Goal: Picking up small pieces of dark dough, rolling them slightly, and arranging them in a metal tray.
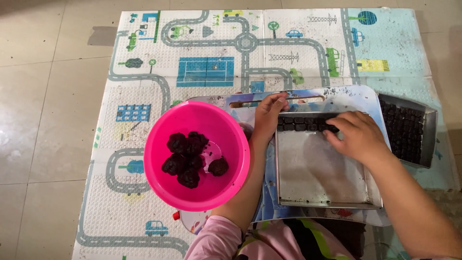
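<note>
Now, line by line:
Left hand: the left hand [269, 113] is resting on the far left corner of the metal tray [317, 185], fingers curled down over its rim and onto the end of the dark row, gripping nothing loose.
Right hand: the right hand [356, 135] is lying palm down over the right end of the row, its fingertips pressing on the small black blocks [301, 123]; whether it is pinching one cannot be told.
Black blocks: they are sitting in two tight rows along the far edge of the tray, between the two hands.
Metal tray: it is lying on a printed lap desk [346, 96], its near part showing bare metal.
Pink bowl: the pink bowl [166, 183] is standing just left of the left forearm, holding dark round lumps [187, 159].
Second tray: a second metal tray [429, 139], filled with black blocks, is tilting off the desk's right end.
Play mat: the road-pattern play mat [144, 82] is lying on the tiled floor under everything.
</note>
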